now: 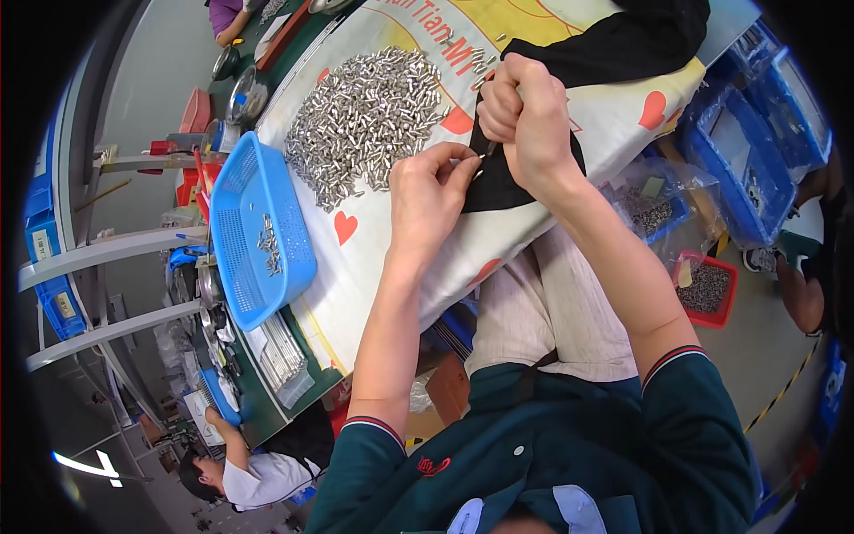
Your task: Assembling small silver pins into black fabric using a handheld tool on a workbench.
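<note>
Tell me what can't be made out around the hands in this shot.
Head view only:
- Part pinched by left hand: too small to identify.
- What right hand grips: hidden inside the fist and black cloth.
- Pieces in blue basket: too small.
- Bagged parts: blurred by plastic.

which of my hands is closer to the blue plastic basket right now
Left. Your left hand is beside the pile of small metal parts, just right of the blue basket. Your right hand is farther right, gripping black cloth.

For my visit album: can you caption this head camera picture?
Left hand pinches a small metal part, right hand grips black cloth, beside a screw heap and blue basket.
</note>
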`<state>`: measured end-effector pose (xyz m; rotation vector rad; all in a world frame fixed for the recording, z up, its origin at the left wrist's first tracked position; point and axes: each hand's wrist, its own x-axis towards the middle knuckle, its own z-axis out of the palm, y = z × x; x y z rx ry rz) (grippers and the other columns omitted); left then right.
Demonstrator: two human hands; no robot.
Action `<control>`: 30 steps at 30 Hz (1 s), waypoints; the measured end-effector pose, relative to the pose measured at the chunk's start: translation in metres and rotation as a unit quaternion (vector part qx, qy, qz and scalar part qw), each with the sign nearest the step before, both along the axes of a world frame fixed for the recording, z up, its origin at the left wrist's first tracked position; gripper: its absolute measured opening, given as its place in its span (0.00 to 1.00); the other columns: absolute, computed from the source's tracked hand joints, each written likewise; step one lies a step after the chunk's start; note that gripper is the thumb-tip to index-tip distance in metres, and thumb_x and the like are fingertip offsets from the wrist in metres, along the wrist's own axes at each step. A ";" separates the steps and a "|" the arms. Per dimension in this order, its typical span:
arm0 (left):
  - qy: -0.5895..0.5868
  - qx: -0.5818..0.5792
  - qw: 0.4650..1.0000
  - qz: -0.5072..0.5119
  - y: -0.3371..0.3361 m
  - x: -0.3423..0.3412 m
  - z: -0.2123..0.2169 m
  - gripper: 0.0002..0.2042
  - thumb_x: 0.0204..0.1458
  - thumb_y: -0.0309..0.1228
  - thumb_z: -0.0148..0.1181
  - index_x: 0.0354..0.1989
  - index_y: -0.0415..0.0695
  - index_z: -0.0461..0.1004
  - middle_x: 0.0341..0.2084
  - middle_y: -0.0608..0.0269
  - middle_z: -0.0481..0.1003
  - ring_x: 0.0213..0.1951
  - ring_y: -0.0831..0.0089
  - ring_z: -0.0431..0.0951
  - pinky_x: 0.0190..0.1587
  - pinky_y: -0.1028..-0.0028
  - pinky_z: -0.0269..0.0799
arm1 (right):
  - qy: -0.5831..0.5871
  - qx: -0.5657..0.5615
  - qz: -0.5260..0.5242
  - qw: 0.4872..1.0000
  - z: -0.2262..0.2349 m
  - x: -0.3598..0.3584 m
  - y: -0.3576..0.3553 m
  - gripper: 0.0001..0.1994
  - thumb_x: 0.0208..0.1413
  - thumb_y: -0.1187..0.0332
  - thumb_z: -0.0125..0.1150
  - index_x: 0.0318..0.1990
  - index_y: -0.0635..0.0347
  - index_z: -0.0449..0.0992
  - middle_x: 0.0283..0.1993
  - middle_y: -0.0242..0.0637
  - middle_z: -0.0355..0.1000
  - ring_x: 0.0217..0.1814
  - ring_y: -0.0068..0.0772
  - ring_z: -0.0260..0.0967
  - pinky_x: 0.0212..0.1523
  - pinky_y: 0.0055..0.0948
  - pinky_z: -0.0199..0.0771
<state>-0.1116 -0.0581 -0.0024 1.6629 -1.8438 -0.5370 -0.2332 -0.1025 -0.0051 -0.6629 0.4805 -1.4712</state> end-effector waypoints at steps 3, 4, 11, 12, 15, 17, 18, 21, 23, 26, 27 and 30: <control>0.069 -0.001 0.998 0.011 -0.001 0.004 0.000 0.05 0.40 0.23 0.58 0.26 0.36 0.74 0.05 0.65 0.60 0.10 0.81 0.55 0.15 0.77 0.54 | -0.021 0.037 0.009 0.999 -0.001 -0.006 -0.004 0.18 0.53 0.63 0.36 0.13 0.54 0.48 0.09 0.24 0.41 0.10 0.17 0.33 0.12 0.22 0.34; 0.069 0.000 0.998 0.009 0.000 0.006 0.002 0.05 0.40 0.23 0.58 0.26 0.36 0.74 0.05 0.65 0.60 0.10 0.81 0.55 0.15 0.77 0.54 | -0.021 0.038 0.007 0.999 -0.002 -0.007 -0.004 0.18 0.53 0.63 0.36 0.13 0.54 0.48 0.09 0.24 0.41 0.10 0.17 0.33 0.12 0.22 0.34; -0.037 -0.025 0.997 -0.070 0.005 0.003 0.003 0.08 0.38 0.22 0.57 0.30 0.38 0.75 0.06 0.70 0.52 0.11 0.83 0.50 0.15 0.78 0.49 | -0.020 0.039 0.027 0.999 0.000 -0.005 -0.003 0.17 0.52 0.64 0.37 0.13 0.54 0.48 0.09 0.25 0.41 0.10 0.17 0.32 0.12 0.22 0.34; -0.036 -0.025 0.997 -0.071 0.005 0.002 0.001 0.08 0.38 0.22 0.57 0.30 0.38 0.75 0.06 0.70 0.52 0.11 0.83 0.50 0.15 0.78 0.49 | -0.019 0.039 0.026 0.999 0.000 -0.006 -0.004 0.17 0.52 0.64 0.36 0.13 0.54 0.48 0.09 0.25 0.41 0.10 0.17 0.32 0.12 0.22 0.34; -0.065 -0.090 0.989 -0.096 0.002 0.000 -0.005 0.08 0.38 0.22 0.57 0.29 0.39 0.75 0.05 0.66 0.56 0.10 0.80 0.54 0.14 0.77 0.52 | -0.020 0.034 0.021 0.999 -0.001 -0.006 -0.004 0.16 0.52 0.64 0.36 0.13 0.54 0.48 0.09 0.25 0.41 0.10 0.17 0.32 0.12 0.22 0.34; -0.081 -0.153 0.979 -0.104 0.000 0.001 -0.010 0.06 0.39 0.22 0.58 0.28 0.39 0.75 0.05 0.62 0.59 0.09 0.77 0.58 0.14 0.75 0.55 | -0.020 0.032 0.024 0.999 -0.002 -0.006 -0.004 0.17 0.52 0.64 0.36 0.13 0.54 0.48 0.09 0.25 0.41 0.10 0.17 0.32 0.12 0.22 0.34; -0.082 -0.154 0.979 -0.104 -0.001 0.001 -0.011 0.06 0.39 0.22 0.58 0.28 0.39 0.75 0.05 0.62 0.59 0.09 0.77 0.58 0.14 0.75 0.55 | -0.019 0.031 0.027 0.999 -0.003 -0.006 -0.004 0.17 0.52 0.64 0.36 0.13 0.54 0.48 0.09 0.25 0.41 0.10 0.17 0.32 0.12 0.21 0.34; -0.099 -0.173 0.973 -0.114 -0.003 0.001 -0.010 0.05 0.40 0.22 0.58 0.28 0.39 0.74 0.06 0.60 0.61 0.09 0.76 0.60 0.14 0.75 0.56 | -0.025 0.040 0.030 0.998 -0.002 -0.007 -0.005 0.18 0.53 0.63 0.36 0.13 0.54 0.48 0.09 0.25 0.41 0.10 0.17 0.32 0.12 0.21 0.34; -0.139 -0.136 0.976 -0.102 -0.002 0.001 -0.006 0.03 0.41 0.23 0.56 0.26 0.40 0.72 0.12 0.57 0.70 0.15 0.64 0.71 0.19 0.69 0.65 | -0.028 0.042 0.032 0.998 -0.001 -0.007 -0.006 0.18 0.53 0.63 0.36 0.13 0.54 0.48 0.09 0.25 0.41 0.10 0.17 0.32 0.12 0.21 0.34; -0.089 -0.086 0.989 -0.082 0.000 0.001 -0.001 0.03 0.42 0.23 0.56 0.27 0.39 0.72 0.10 0.58 0.67 0.12 0.69 0.68 0.17 0.72 0.62 | -0.029 0.047 0.034 0.998 -0.001 -0.007 -0.006 0.18 0.53 0.62 0.37 0.13 0.54 0.48 0.09 0.25 0.41 0.10 0.17 0.32 0.13 0.21 0.35; -0.007 -0.049 0.996 -0.075 0.000 0.002 0.000 0.04 0.44 0.25 0.56 0.29 0.38 0.71 0.08 0.65 0.64 0.10 0.77 0.62 0.15 0.78 0.56 | -0.030 0.050 0.032 0.998 -0.001 -0.007 -0.007 0.18 0.54 0.62 0.37 0.13 0.54 0.48 0.09 0.24 0.41 0.10 0.17 0.32 0.13 0.21 0.35; 0.444 0.135 0.886 -0.004 0.001 0.006 0.011 0.06 0.50 0.29 0.52 0.31 0.38 0.69 0.10 0.78 0.56 0.14 0.88 0.51 0.18 0.85 0.47 | -0.054 0.054 0.026 0.997 -0.003 -0.005 -0.006 0.17 0.51 0.65 0.38 0.12 0.53 0.47 0.09 0.24 0.41 0.10 0.15 0.33 0.11 0.21 0.33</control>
